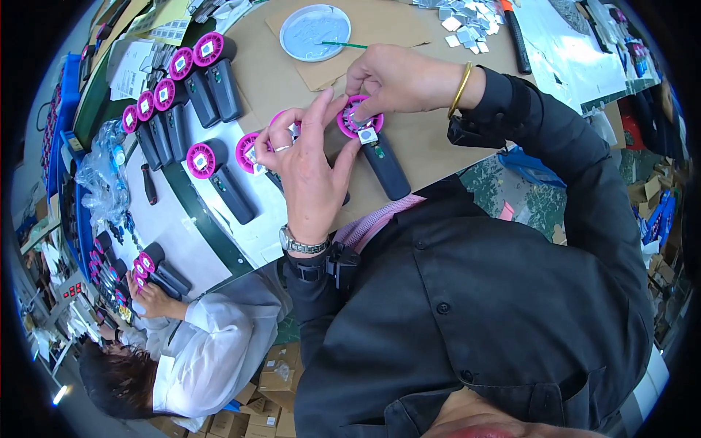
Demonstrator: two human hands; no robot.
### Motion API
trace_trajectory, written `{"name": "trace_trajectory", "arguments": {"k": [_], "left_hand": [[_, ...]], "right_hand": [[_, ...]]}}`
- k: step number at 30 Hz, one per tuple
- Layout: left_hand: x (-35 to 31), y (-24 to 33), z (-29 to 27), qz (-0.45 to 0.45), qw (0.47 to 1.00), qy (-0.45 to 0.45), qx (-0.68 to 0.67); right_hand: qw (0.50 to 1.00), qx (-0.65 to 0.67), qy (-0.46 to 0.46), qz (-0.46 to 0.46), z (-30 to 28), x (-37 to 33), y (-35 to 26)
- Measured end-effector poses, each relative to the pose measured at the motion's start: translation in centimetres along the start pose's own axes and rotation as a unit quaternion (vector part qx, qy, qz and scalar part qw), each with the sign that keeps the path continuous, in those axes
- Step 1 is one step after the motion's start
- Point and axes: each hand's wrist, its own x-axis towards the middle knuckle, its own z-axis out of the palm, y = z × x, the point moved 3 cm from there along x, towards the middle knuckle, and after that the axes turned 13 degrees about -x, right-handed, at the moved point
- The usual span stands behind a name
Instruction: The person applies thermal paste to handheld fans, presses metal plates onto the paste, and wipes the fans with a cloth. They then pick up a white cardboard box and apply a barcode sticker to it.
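Note:
A handheld fan (388, 171) with a magenta spoked round head and a dark grey handle lies before me on the brown board. My left hand (310, 175) steadies its head between thumb and index finger, the thumb beside a small white square piece (367, 136) at the top of the handle. From the right, my right hand (405, 77) reaches over the head with its fingers pinched together inside the magenta ring; what they hold is hidden. Behind my left hand, more fans are partly covered, one showing its magenta head (248, 152).
Several similar fans (226, 89) stand in a row at the left. A white dish (296, 51) of clear gel holds a green stick (343, 44). Silver square pieces (471, 25) and a black-handled tool (517, 44) lie at the back right. A co-worker (219, 343) handles fans at lower left.

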Motion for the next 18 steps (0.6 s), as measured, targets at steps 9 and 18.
{"name": "trace_trajectory", "arguments": {"k": [9, 18], "left_hand": [[0.2, 0.5, 0.0, 0.007, 1.000, 0.004, -0.010], [0.1, 0.8, 0.1, 0.011, 1.000, 0.010, 0.001]], "right_hand": [[0.989, -0.133, 0.054, -0.046, 0.8, 0.0, -0.5], [0.986, -0.150, 0.067, -0.035, 1.1, -0.3, -0.6]]}}
